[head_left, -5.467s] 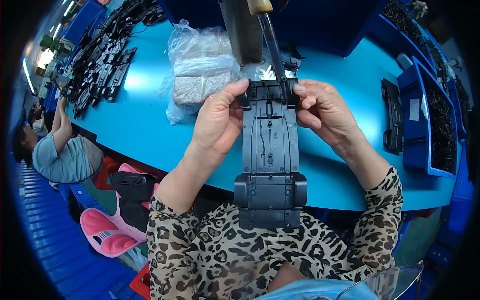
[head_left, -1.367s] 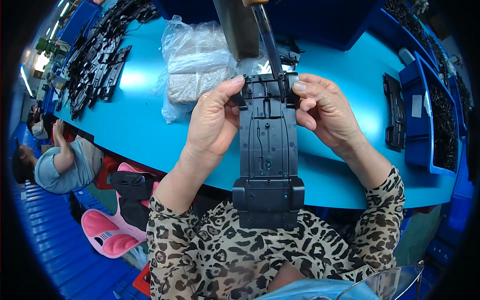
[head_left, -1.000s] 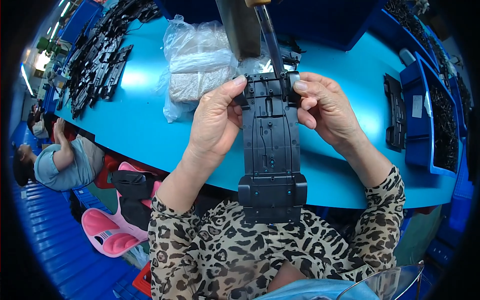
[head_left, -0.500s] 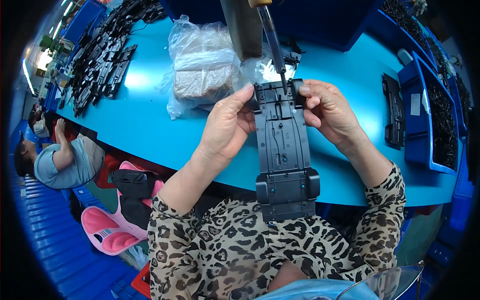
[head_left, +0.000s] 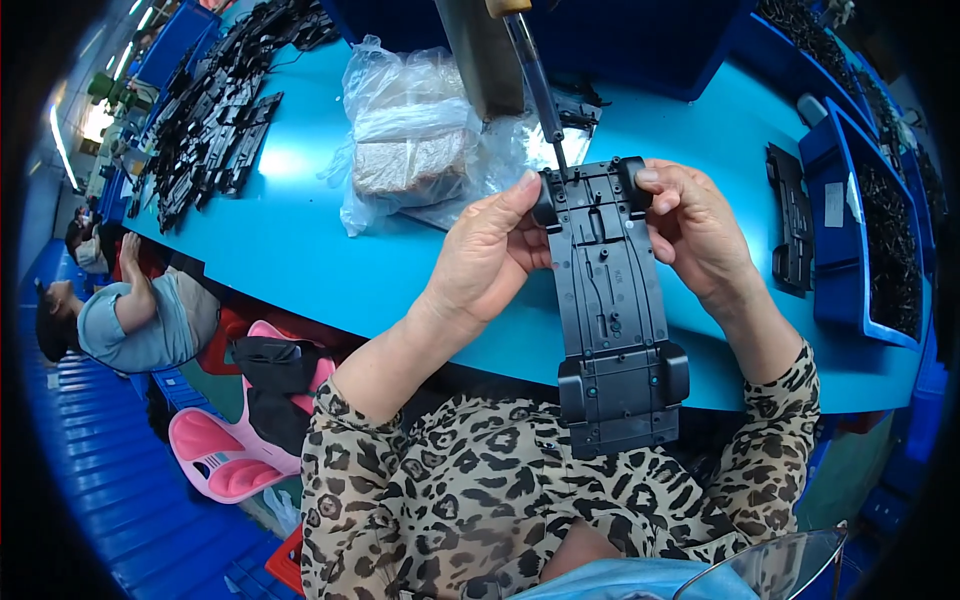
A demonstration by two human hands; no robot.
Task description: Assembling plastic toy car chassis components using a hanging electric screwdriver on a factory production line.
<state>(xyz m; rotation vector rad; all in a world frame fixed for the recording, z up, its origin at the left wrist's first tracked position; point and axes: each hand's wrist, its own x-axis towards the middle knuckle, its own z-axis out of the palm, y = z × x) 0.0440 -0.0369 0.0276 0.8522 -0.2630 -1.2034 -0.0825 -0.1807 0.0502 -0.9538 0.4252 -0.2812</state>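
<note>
Both my hands hold a long black plastic chassis (head_left: 612, 300) by its far end, one on each side. It has rounded wheel-arch shapes at both ends, small posts, and a few teal spots. My left hand (head_left: 490, 245) grips the far left arch between thumb and fingers. On the far right arch, my right hand (head_left: 705, 225) pinches with thumb and curled fingers. A screwdriver shaft (head_left: 535, 75) comes down from above, and its thin bit meets the chassis near the far left corner. Whether the bit touches a screw is too small to tell.
A plastic-wrapped block (head_left: 415, 165) lies beyond my left hand on the turquoise table (head_left: 330, 270). Black plastic parts (head_left: 215, 120) are heaped at far left. To the right are another black part (head_left: 790, 220) and a blue bin (head_left: 835, 260) of small dark pieces. A person (head_left: 150, 310) sits at left.
Both hands have shifted the chassis to the right and slightly nearer me. The bit, earlier by the chassis's far right side, is now by its far left corner.
</note>
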